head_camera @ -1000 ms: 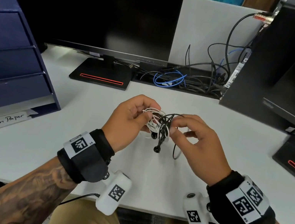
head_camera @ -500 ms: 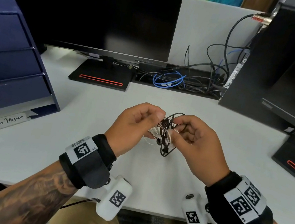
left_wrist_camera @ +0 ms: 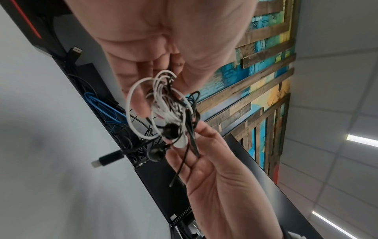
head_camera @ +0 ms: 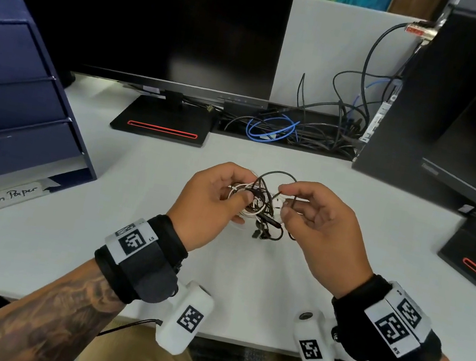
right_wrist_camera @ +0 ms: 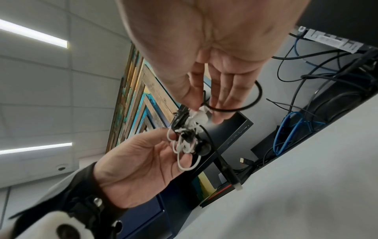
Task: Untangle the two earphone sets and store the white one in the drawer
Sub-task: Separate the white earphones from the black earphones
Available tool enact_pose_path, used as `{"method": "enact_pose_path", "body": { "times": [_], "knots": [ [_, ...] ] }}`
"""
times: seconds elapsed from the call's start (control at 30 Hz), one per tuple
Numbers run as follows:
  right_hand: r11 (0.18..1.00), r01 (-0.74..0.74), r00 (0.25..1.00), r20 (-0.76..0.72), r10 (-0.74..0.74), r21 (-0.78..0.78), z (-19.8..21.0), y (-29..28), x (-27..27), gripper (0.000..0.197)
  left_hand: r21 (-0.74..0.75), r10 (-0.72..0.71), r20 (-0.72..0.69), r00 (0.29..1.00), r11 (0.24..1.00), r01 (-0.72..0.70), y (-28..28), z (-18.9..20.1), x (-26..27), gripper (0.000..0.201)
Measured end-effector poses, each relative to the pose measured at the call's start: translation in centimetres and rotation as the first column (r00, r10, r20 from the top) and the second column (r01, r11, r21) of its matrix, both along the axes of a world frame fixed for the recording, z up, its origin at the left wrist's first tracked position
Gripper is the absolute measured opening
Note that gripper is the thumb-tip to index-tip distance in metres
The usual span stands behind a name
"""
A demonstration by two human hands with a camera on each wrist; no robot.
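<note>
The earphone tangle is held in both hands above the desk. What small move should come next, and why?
Probably the right hand should draw its pinched white earbud gently away while the left hand keeps its grip on the bundle. The white earphones and black earphones are wound together in one knot, and the blue drawer unit is shut, so storing cannot start yet.

White earphones [head_camera: 246,210] tangled with black earphones [head_camera: 275,175]. Tabletop [head_camera: 64,230] plain white. Drawer unit [head_camera: 8,97] dark navy blue, white label under it with black handwriting. Monitor stands [head_camera: 161,125] black with a red stripe. Blue cable [head_camera: 266,128] among black cables. Wrist bands [head_camera: 147,263] black with white tags carrying black-and-white square codes. Trousers [head_camera: 144,357] tan. Wall panel [left_wrist_camera: 263,53] brown wood with teal and yellow paint.
</note>
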State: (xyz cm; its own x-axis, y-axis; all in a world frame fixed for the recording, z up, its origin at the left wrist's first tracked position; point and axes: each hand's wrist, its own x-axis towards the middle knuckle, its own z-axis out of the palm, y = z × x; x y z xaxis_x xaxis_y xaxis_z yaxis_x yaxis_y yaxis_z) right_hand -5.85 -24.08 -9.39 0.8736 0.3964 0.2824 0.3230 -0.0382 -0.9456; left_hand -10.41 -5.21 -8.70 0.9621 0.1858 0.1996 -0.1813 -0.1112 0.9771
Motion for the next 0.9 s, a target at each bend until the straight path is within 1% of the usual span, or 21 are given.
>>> {"method": "enact_pose_path", "body": {
  "times": [0.07,0.13,0.2,0.3,0.37,0.4,0.47,0.53,0.6,0.7,0.83,0.9],
  "knots": [
    [0.999,0.041,0.998,0.038,-0.04,-0.026,0.04,0.0,-0.09,0.02,-0.013,0.015,0.007,1.0,1.0,-0.015,0.03,0.0,0.03,0.021],
    [0.993,0.098,0.99,0.113,-0.09,-0.07,0.31,-0.06,-0.23,0.011,-0.01,0.027,0.014,1.0,1.0,-0.026,-0.02,0.02,0.02,0.02],
    [0.986,0.127,0.981,0.159,-0.109,-0.108,0.58,-0.03,-0.44,0.006,-0.003,0.021,0.016,1.0,1.0,-0.021,-0.1,0.08,-0.08,0.018],
    [0.986,0.097,0.987,0.138,-0.078,-0.134,0.37,0.07,-0.63,0.014,0.012,0.008,0.027,1.0,1.0,-0.008,-0.25,0.2,-0.32,0.018],
    [0.983,0.084,0.989,0.136,-0.062,-0.161,0.07,0.12,-0.54,0.013,0.023,0.009,0.042,0.999,1.0,-0.01,-0.29,0.23,-0.36,0.019],
    [0.985,0.075,0.991,0.125,-0.056,-0.154,-0.01,0.11,-0.47,0.013,0.027,0.009,0.044,0.999,1.0,-0.01,-0.27,0.23,-0.34,0.02],
    [0.992,0.051,0.995,0.096,-0.04,-0.115,-0.07,0.05,-0.3,0.02,0.02,0.005,0.039,0.999,1.0,-0.006,-0.18,0.2,-0.23,0.021],
    [0.993,0.032,0.993,0.114,-0.018,-0.117,-0.09,-0.02,-0.23,0.027,0.003,0.0,0.035,0.999,1.0,-0.001,-0.09,0.16,-0.17,0.022],
    [0.989,0.007,0.99,0.138,0.014,-0.15,-0.16,0.0,-0.34,0.03,-0.007,-0.009,0.03,1.0,1.0,0.009,-0.03,0.09,-0.17,0.023],
    [0.985,0.01,0.992,0.123,0.011,-0.17,-0.2,0.08,-0.42,0.028,-0.015,-0.014,0.018,1.0,1.0,0.014,-0.07,0.02,-0.2,0.023],
    [0.977,0.11,0.983,0.167,-0.079,-0.182,0.01,-0.04,-0.08,0.015,-0.012,0.0,0.008,1.0,1.0,0.001,-0.1,-0.07,-0.15,0.02],
    [0.973,0.133,0.977,0.189,-0.097,-0.188,0.24,-0.35,0.13,0.014,-0.018,0.023,-0.012,1.0,1.0,-0.023,-0.05,-0.19,-0.1,0.019]
  ]
}}
